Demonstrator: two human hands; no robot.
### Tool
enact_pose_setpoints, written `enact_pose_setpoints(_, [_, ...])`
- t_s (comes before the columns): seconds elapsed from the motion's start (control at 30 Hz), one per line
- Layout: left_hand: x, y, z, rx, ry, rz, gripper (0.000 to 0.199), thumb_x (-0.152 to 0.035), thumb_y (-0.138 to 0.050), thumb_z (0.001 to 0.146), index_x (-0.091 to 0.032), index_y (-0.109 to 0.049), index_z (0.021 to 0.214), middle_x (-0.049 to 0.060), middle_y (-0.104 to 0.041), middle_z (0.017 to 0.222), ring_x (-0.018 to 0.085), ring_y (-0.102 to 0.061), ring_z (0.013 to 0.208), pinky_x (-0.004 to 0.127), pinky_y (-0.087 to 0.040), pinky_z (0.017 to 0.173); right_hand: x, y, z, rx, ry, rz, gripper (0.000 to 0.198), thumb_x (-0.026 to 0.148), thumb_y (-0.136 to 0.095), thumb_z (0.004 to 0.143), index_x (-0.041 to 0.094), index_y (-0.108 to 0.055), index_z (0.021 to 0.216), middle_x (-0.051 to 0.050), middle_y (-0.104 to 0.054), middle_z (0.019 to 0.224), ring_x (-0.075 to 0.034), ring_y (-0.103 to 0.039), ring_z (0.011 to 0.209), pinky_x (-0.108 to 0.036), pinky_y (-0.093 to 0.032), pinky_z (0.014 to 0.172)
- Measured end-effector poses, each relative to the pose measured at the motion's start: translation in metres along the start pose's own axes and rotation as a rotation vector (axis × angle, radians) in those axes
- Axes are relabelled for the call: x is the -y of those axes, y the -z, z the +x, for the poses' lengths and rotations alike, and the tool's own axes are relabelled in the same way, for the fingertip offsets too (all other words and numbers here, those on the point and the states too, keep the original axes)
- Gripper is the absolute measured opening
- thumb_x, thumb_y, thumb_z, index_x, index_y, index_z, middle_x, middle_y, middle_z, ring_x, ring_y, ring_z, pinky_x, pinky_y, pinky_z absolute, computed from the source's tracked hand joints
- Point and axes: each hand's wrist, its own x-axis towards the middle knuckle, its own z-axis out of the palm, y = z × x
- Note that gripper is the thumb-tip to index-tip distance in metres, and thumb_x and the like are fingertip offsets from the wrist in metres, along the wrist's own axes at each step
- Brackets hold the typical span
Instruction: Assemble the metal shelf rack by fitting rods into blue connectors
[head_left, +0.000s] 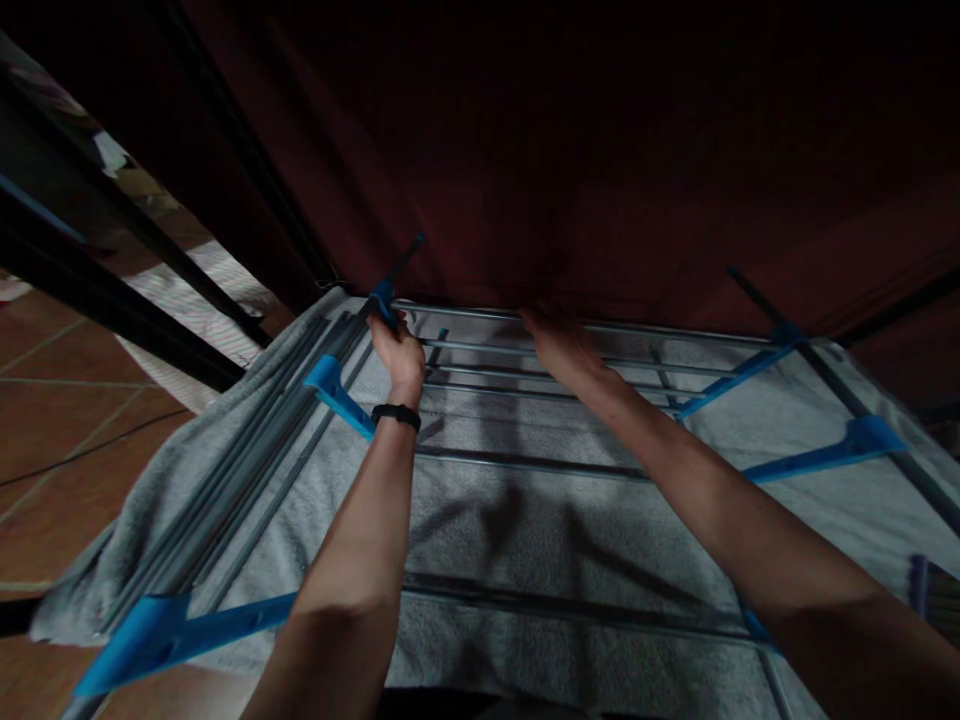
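A rack of grey metal rods and blue plastic brackets lies in front of me. At its far left corner, my left hand (397, 355) is closed around a blue bracket (382, 293) fitted on the frame. My right hand (559, 340) reaches to the far side, its fingers curled over the rearmost metal rod (465, 312); the fingertips are partly hidden in shadow. Another blue bracket (324, 372) sits just nearer than my left hand. On the right side, two blue brackets (874, 435) (784, 340) join the rods to a dark tube.
A grey towel-like cloth (525, 540) spreads under the rack. Several loose metal rods (247, 470) lie along its left side. Behind hangs a dark red curtain (600, 200). Black bars (172, 330) stand at the left, above a tiled floor (60, 420).
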Motion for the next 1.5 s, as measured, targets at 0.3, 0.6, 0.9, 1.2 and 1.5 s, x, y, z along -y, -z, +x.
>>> enact_pose_setpoints(0.3, [-0.002, -0.005, -0.005, -0.03, 0.007, -0.06, 0.042, -0.009, -0.051, 0.085, -0.016, -0.058, 0.126, 0.013, -0.068, 0.12, 0.024, -0.062, 0.126, 0.037, -0.044, 0.117, -0.004, -0.001, -0.004, -0.034, 0.003, 0.028, 0.038, 0.014, -0.04, 0.103, 0.018, -0.067, 0.129, -0.014, -0.065, 0.124, -0.029, -0.056, 0.119, -0.043, -0.043, 0.105])
enact_pose_setpoints(0.6, [-0.005, -0.006, -0.007, -0.039, -0.013, -0.056, 0.039, -0.018, -0.054, 0.09, -0.017, -0.059, 0.129, 0.014, -0.065, 0.135, 0.026, -0.054, 0.138, 0.041, -0.035, 0.124, -0.011, -0.005, -0.004, -0.03, 0.023, 0.058, 0.037, 0.016, -0.044, 0.103, 0.02, -0.067, 0.132, -0.015, -0.065, 0.126, -0.031, -0.056, 0.121, -0.048, -0.042, 0.107])
enact_pose_setpoints(0.9, [-0.01, -0.002, -0.011, -0.023, -0.029, -0.033, 0.031, -0.03, -0.049, 0.1, -0.016, -0.06, 0.125, 0.016, -0.064, 0.135, 0.026, -0.055, 0.137, 0.04, -0.037, 0.122, -0.011, -0.004, -0.004, -0.026, 0.034, 0.03, 0.035, 0.016, -0.041, 0.104, 0.017, -0.067, 0.127, -0.015, -0.067, 0.124, -0.029, -0.058, 0.117, -0.043, -0.043, 0.104])
enact_pose_setpoints(1.2, [-0.014, -0.01, -0.013, -0.109, 0.033, 0.017, 0.029, -0.023, -0.049, 0.097, -0.015, -0.061, 0.123, 0.015, -0.067, 0.128, 0.026, -0.061, 0.127, 0.041, -0.044, 0.116, -0.013, 0.003, -0.003, 0.042, 0.049, 0.038, 0.034, 0.016, -0.042, 0.104, 0.018, -0.068, 0.127, -0.013, -0.068, 0.122, -0.026, -0.06, 0.114, -0.04, -0.045, 0.101])
enact_pose_setpoints(1.5, [-0.016, -0.009, -0.015, -0.114, 0.012, -0.039, 0.028, -0.027, -0.05, 0.098, -0.019, -0.062, 0.122, 0.013, -0.068, 0.127, 0.024, -0.061, 0.126, 0.04, -0.044, 0.117, -0.011, 0.006, -0.002, 0.057, 0.02, 0.043, 0.035, 0.018, -0.044, 0.104, 0.02, -0.068, 0.129, -0.013, -0.068, 0.126, -0.027, -0.062, 0.116, -0.04, -0.047, 0.099])
